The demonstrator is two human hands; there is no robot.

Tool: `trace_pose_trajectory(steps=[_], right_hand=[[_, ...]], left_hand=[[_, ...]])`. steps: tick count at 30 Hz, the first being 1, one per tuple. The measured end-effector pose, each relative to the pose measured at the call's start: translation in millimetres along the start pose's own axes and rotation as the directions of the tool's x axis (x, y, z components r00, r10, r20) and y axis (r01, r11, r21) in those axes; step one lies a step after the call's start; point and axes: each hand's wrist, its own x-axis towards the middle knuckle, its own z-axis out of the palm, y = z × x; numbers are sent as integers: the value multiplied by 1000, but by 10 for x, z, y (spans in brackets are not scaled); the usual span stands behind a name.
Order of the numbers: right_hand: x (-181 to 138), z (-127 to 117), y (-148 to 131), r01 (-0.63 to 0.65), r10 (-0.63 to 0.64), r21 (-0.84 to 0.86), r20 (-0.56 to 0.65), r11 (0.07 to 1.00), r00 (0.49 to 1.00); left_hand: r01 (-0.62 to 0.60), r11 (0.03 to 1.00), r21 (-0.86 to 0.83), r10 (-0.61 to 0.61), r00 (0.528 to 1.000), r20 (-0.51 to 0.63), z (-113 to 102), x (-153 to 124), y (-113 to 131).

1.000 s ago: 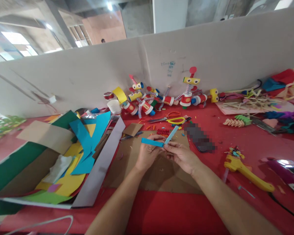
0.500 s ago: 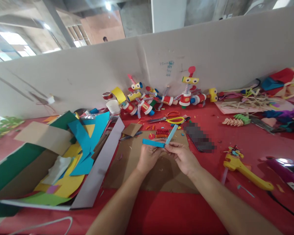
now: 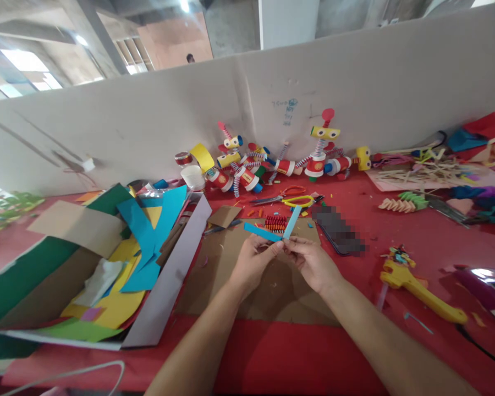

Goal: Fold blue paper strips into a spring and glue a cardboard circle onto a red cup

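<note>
Two blue paper strips meet at a corner between my fingertips, making a V. The darker blue paper strip (image 3: 262, 232) points left, and the light blue paper strip (image 3: 292, 221) points up and slightly right. My left hand (image 3: 253, 261) pinches the corner from the left. Against the same corner, my right hand (image 3: 311, 261) pinches from the right. Both are held above a brown cardboard sheet (image 3: 223, 291). Just behind the strips lie red and orange folded paper springs (image 3: 275, 222). Whether the strips are joined at the corner is hidden by my fingers.
To the left stands a box (image 3: 181, 280) of coloured paper. Scissors with yellow handles (image 3: 297, 201), a dark phone (image 3: 340, 234) and a yellow glue gun (image 3: 423, 294) lie on the red table. Paper-cup figures (image 3: 315, 162) line the grey partition (image 3: 148, 115).
My hands stay pinched at the strips' corner. The darker strip has tilted, its left end now higher than the corner. My left thumb has come up onto the corner. The view has shifted slightly.
</note>
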Motion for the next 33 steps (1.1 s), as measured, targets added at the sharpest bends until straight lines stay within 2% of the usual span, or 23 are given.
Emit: trace_pose_trajectory(steps=[5,8,10,14,21,24,28,33], right_hand=[[31,-13,21,-27,27,-14,9,1000,1000],[21,1,58,-7,8,-39,27,999,1000],[7,12,83,52,-50,-93,30,994,998],[-21,35,114,159,-160,-196,12,968,987],[-30,74,111,165,-164,-150,17,975,986],[-25,66,76,164,-170,-160,-24,973,985],[-19,33,-2,156,-168,-173,-58,973,984],[-14,16,-51,116,-123,-168,-29,979,992]], left_hand=[[152,959,-241,-159,987,-11,49,7,53],[207,942,-263,-224,974,-34,71,16,52],[229,940,-253,-251,966,-58,86,16,30],[222,936,-274,-255,962,-93,120,12,-46],[169,944,-284,-227,956,-185,159,-6,-110],[170,937,-306,-224,963,-152,157,-17,-83],[186,887,-423,-225,973,-45,111,-8,-66],[272,824,-498,-315,949,-2,36,24,-124]])
